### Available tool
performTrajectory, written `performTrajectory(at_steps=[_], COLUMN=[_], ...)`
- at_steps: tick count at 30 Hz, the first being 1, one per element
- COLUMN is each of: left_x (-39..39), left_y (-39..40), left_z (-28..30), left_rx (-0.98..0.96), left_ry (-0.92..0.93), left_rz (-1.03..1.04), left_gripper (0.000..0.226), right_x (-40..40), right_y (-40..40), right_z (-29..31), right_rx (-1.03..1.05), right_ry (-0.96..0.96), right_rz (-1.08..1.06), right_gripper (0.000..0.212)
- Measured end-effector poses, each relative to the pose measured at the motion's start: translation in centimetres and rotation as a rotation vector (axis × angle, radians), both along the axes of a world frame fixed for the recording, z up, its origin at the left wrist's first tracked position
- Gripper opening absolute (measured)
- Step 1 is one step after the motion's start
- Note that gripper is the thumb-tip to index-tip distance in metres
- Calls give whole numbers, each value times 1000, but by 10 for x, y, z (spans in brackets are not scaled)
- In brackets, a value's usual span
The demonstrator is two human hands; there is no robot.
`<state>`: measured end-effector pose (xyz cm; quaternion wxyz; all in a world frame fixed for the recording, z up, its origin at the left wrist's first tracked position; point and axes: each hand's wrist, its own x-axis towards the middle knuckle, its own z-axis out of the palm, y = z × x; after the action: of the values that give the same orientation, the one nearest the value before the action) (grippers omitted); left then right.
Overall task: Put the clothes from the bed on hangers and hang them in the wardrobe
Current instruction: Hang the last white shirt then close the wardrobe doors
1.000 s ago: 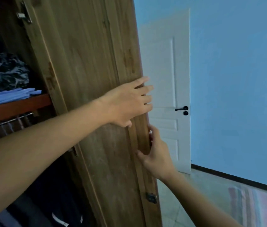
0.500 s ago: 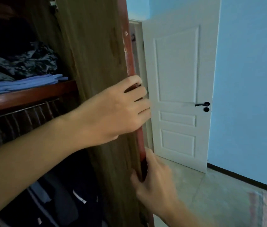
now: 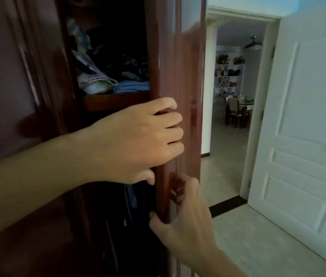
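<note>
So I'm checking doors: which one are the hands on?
The dark red wardrobe door: left hand and right hand grip its edge. The white room door stands untouched.

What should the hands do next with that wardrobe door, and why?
Probably keep swinging the door shut. Both hands grip its edge, the left hand above the right hand, and only a narrow gap remains, showing folded clothes on a shelf. No hanger or garment is in either hand, so closing seems the likely move.

We are in a home bedroom: a wardrobe (image 3: pixel 180 76) with folded clothes (image 3: pixel 130 86), a white door (image 3: pixel 306 126), a dining room (image 3: pixel 236 108) beyond.
</note>
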<state>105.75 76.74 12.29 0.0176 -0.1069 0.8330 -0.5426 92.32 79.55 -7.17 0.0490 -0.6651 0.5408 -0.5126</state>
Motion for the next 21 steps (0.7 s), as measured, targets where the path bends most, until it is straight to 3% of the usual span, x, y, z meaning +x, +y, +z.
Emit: performTrajectory(at_steps=[4,8,21], left_x=[33,60,115], left_y=[-24,-47,-123], left_z=[1,-1,-22], left_rx=[-14,-4,-60], left_ry=[-14,11,30], left_rz=[120,162,190], left_gripper=[86,91,75], right_x=[42,76,132], right_y=[-30,-59,-137], right_z=[-2,1,3], right_rx=[-69,-108,-65], right_ry=[190,218,268], right_rz=[-127,-239,-293], right_gripper=[79,84,95])
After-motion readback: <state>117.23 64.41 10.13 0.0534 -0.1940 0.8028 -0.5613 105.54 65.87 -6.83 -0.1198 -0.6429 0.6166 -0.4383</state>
